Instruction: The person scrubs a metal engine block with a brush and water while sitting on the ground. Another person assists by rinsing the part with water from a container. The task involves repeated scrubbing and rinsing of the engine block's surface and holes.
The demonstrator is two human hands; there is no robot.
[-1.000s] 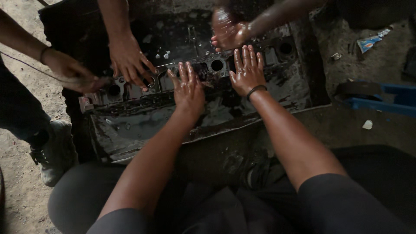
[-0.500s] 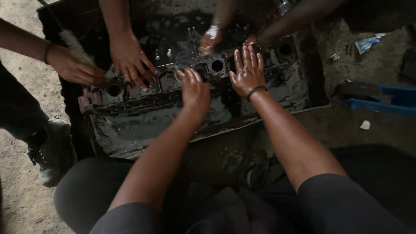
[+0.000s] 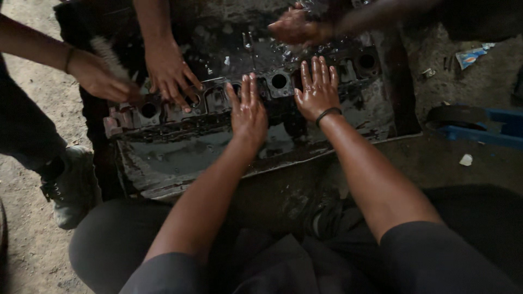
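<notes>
Both our hands lie flat and open, palms down and fingers spread, on the oily engine casting (image 3: 261, 103) that sits in a dark metal tray (image 3: 180, 169) on the ground: left hand (image 3: 249, 111) near the middle, right hand (image 3: 317, 90) beside a round port (image 3: 279, 81). We judge this the washing stage, rubbing grime off by palm. Other people's hands (image 3: 169, 71) work the far edge, one with a brush (image 3: 111, 57). Next calls for firm strokes clear of theirs.

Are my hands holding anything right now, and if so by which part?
Nothing is held: left hand and right hand both lie flat, fingers spread, on the wet metal engine part.
</notes>
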